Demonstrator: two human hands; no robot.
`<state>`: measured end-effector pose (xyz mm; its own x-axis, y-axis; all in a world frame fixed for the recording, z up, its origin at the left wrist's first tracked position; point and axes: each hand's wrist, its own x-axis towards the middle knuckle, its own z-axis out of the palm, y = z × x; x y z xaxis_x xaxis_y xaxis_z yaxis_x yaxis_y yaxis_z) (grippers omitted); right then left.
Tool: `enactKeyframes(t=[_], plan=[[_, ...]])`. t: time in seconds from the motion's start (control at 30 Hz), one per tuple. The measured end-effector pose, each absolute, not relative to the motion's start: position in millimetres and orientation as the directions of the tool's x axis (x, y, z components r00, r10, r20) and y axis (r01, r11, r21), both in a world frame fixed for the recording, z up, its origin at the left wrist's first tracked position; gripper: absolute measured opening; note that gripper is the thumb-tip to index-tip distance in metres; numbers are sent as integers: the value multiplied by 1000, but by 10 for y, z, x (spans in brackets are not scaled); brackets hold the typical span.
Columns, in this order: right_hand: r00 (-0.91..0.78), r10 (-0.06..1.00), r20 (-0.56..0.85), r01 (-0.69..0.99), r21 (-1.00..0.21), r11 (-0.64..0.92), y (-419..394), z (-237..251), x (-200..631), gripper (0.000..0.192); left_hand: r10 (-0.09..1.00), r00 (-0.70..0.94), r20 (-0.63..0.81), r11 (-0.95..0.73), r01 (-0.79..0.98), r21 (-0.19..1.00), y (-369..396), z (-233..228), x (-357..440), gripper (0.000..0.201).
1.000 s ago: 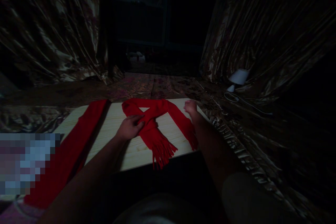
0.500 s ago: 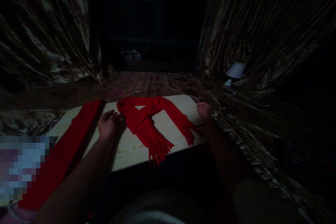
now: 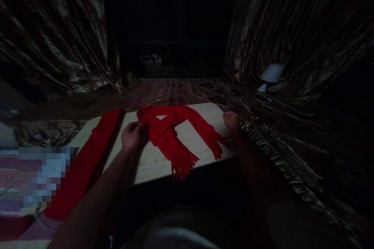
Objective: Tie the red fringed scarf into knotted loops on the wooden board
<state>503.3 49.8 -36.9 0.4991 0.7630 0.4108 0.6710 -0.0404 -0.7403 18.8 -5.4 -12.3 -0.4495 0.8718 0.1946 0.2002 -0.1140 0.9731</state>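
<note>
A red fringed scarf (image 3: 165,131) lies looped and crossed over itself on a pale wooden board (image 3: 152,167). Two fringed ends point toward me. At the loop's left side, my left hand (image 3: 131,135) has its fingers closed, fingertips at the scarf's edge; dim light hides the exact grip. My right hand (image 3: 232,121) is curled shut by the board's right edge, just beyond the right fringe, with nothing visible in it. A second long red strip of folded cloth (image 3: 93,151) runs down the board's left side, beyond my left forearm.
A small white lamp (image 3: 272,73) with a loose cord stands at the right on a dark patterned cover (image 3: 193,89). Patterned curtains (image 3: 73,27) hang on both sides. Striped fabric (image 3: 10,179) lies at lower left, beside a blurred-out patch.
My left hand's fingers have closed in at the scarf's left edge. My right hand stays curled by the board's edge. The whole view has shifted slightly, moving things rightward.
</note>
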Motion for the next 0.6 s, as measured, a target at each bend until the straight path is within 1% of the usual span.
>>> enactKeyframes(t=[0.1, 0.2, 0.27, 0.33, 0.4, 0.47, 0.5, 0.6], plan=[[494, 776, 393, 672, -739, -53, 482, -341, 5008, 27, 897, -383, 221, -116, 280, 953, -46, -162, 198, 36], [425, 817, 390, 725, -687, -49, 457, -269, 4952, 30, 915, -300, 270, -129, 416, 900, -60, -176, 235, 37], [353, 864, 358, 759, -649, -41, 448, -195, 4878, 34, 931, -230, 284, -135, 506, 852, -74, -172, 261, 38], [260, 922, 287, 758, -652, -11, 445, -106, 4758, 38, 943, -153, 295, -152, 592, 791, -84, -162, 280, 39], [143, 971, 191, 720, -693, 31, 443, -22, 4590, 39, 944, -72, 323, -199, 658, 727, -84, -156, 289, 40], [56, 993, 103, 681, -731, 38, 442, 39, 4390, 33, 932, 10, 362, -268, 692, 670, -73, -161, 290, 42], [25, 997, 69, 681, -732, 33, 442, 58, 4287, 33, 922, 48, 383, -306, 697, 648, -65, -168, 289, 42], [-98, 995, 18, 737, -671, 85, 455, 85, 4003, 55, 890, 146, 431, -403, 693, 598, -39, -203, 289, 42]])
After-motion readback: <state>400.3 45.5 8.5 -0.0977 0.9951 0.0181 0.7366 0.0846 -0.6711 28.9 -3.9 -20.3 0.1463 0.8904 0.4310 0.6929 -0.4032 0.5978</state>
